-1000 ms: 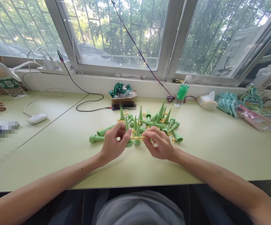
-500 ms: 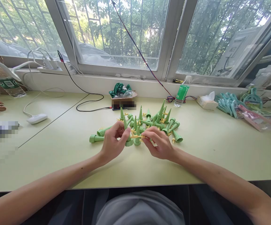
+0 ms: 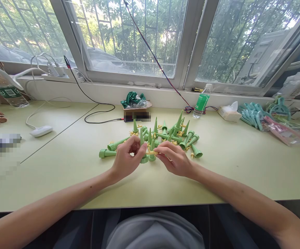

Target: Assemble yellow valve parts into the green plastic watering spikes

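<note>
My left hand is closed around a green plastic watering spike, its pointed tip up and its ribbed cap end down. Between the fingertips of my right hand is a small yellow valve piece, which reaches to the side of that spike. Whether it is seated in the spike I cannot tell. Just behind my fingers another green spike stands upright. Several more green spikes stand or lie in a heap past both hands, with small yellow valve pieces scattered among them.
Behind the heap sits a small carton with crumpled green wrapping. A water bottle and a tissue pack stand by the window ledge. Teal plastic clips lie at right, a white corded device at left.
The spike in my left hand has shifted slightly right and become more upright. My right fingers have moved a little left, and the yellow valve piece shows less length between the hands.
</note>
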The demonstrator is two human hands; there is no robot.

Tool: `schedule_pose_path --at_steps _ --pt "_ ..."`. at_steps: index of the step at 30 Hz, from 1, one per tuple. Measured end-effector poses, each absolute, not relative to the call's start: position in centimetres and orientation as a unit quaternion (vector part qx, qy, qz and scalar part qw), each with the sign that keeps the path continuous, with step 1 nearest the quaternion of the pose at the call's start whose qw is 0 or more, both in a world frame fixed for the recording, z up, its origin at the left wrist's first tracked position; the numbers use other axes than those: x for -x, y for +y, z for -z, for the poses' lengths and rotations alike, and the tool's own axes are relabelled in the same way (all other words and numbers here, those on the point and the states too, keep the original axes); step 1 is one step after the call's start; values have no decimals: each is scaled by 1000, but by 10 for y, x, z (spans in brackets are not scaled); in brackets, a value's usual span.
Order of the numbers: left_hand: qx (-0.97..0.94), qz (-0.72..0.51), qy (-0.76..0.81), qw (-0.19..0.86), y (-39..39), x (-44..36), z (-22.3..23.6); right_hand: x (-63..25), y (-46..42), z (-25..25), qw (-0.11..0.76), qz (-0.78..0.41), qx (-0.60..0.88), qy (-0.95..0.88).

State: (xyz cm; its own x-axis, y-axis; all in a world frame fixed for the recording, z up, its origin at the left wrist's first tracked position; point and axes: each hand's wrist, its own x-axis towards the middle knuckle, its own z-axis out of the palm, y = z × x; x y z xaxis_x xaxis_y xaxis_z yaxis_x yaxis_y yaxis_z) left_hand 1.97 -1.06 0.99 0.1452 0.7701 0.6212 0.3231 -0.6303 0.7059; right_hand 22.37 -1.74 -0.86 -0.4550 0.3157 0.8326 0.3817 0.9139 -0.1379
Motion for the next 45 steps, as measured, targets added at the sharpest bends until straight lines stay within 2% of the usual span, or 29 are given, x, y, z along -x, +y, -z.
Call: schedule_pose_path --at_steps 24,45 --pt "-760 -522 360 141 -8 -16 -1 -223 -17 8 448 25 258 -856" --pt "-757 -517 355 183 -8 -19 -6 -223 -15 11 445 29 229 -866"
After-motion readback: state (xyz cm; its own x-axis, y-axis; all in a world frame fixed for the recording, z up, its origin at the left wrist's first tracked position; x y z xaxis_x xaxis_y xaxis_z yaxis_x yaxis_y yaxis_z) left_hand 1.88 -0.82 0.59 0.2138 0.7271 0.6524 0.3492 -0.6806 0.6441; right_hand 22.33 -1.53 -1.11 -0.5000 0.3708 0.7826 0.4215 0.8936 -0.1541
